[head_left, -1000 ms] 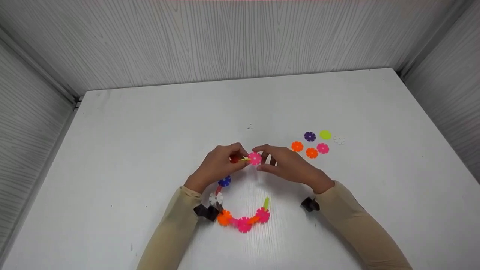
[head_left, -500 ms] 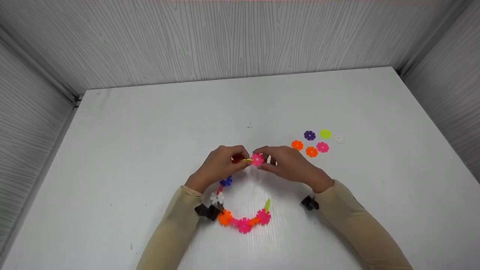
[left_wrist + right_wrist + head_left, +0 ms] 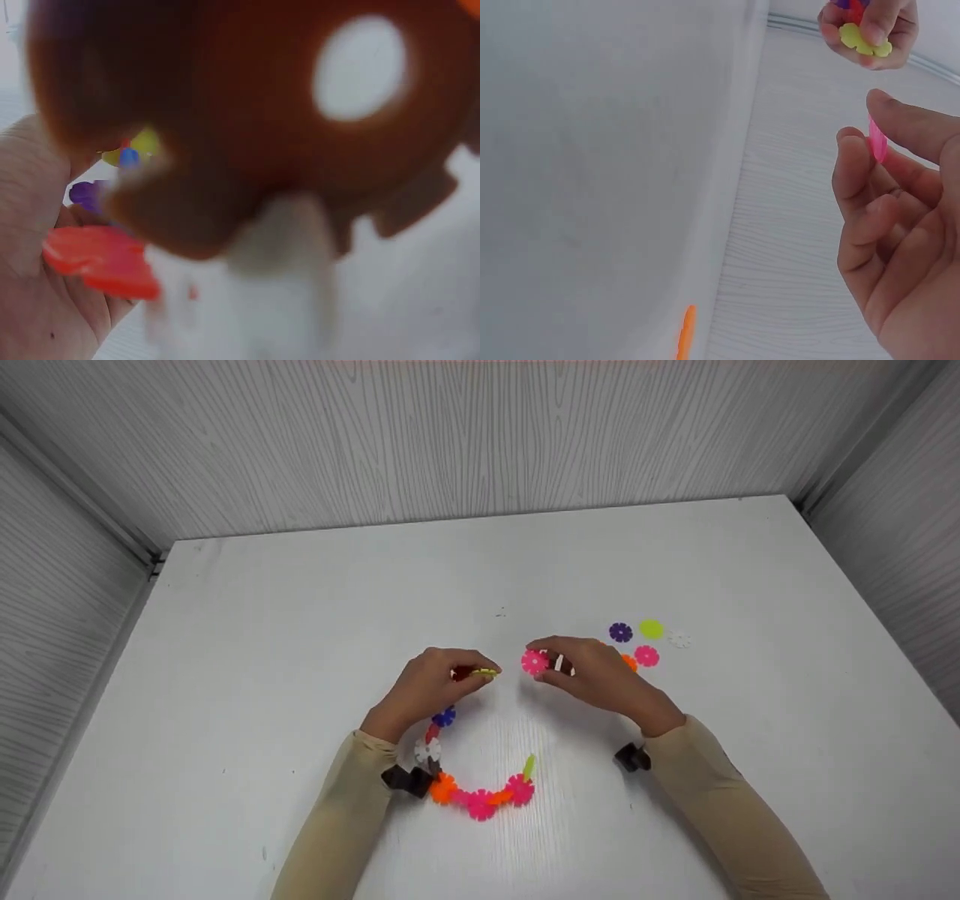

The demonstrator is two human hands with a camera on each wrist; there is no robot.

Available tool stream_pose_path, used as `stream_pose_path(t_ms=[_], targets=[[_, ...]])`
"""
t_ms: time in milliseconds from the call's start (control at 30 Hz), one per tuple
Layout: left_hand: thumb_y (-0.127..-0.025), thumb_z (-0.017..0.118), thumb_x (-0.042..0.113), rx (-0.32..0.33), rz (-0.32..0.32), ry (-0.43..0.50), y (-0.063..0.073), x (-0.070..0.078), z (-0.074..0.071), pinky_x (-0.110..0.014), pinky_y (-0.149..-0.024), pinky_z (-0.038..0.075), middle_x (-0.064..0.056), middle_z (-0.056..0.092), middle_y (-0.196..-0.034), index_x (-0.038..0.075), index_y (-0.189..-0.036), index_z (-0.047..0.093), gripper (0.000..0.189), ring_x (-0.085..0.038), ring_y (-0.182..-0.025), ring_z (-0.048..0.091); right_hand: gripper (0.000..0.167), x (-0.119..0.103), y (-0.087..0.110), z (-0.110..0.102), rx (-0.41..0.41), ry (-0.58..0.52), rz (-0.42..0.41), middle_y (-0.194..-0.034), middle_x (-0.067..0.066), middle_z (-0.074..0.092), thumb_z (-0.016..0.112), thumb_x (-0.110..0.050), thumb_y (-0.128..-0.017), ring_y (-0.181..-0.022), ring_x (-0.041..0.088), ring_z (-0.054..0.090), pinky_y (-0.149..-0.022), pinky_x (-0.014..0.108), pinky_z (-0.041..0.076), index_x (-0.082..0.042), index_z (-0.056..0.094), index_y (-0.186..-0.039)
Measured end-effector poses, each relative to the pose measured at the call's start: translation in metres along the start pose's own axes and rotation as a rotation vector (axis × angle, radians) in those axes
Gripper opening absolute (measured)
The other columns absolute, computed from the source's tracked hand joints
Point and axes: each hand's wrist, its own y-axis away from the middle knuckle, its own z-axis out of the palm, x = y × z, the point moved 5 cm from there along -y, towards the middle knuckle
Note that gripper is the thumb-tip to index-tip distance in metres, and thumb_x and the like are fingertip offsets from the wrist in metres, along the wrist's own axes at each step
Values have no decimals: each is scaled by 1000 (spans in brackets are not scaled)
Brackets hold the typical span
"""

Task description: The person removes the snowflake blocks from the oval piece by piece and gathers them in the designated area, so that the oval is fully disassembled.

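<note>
Pinching a yellow disc (image 3: 853,37), your left hand (image 3: 431,684) has your right hand (image 3: 604,671), pinching a pink disc (image 3: 534,662), at three o'clock.

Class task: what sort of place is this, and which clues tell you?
Probably a booth-like craft workspace: a white tabletop bearing slotted flower discs, with wood-grain panels at the back and both sides.

Chain (image 3: 481,805) left of loose discs (image 3: 646,656)
</note>
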Motion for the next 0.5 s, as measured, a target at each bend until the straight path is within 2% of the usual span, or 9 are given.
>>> stream_pose_path(t_ms=[200, 400, 500], targets=[[-92, 64, 33, -4, -65, -23, 0, -8, -1, -27, -70, 47, 3, 71, -101, 24, -111, 74, 23, -14, -79, 54, 46, 15, -2, -5, 9, -29, 71, -97, 7, 67, 71, -16, -88, -79, 17, 60, -66, 26, 49, -13, 57, -132], [-90, 68, 35, -21, -85, -10, 1, -13, -1, -29, -73, 47, 0, 68, -96, 22, -115, 72, 29, -16, -81, 52, 45, 27, -3, -11, 10, -58, 93, -94, 9, 66, 67, -14, -90, -79, 19, 58, -67, 27, 49, -12, 54, -133], [-87, 71, 31, -60, -114, 26, 2, -15, 0, -33, -84, 51, -2, 66, -107, 22, -121, 68, 35, -19, -91, 54, 43, 33, -2, -15, 27, -81, 105, -94, 11, 65, 66, -12, -91, -79, 20, 58, -67, 27, 48, -12, 55, -132]])
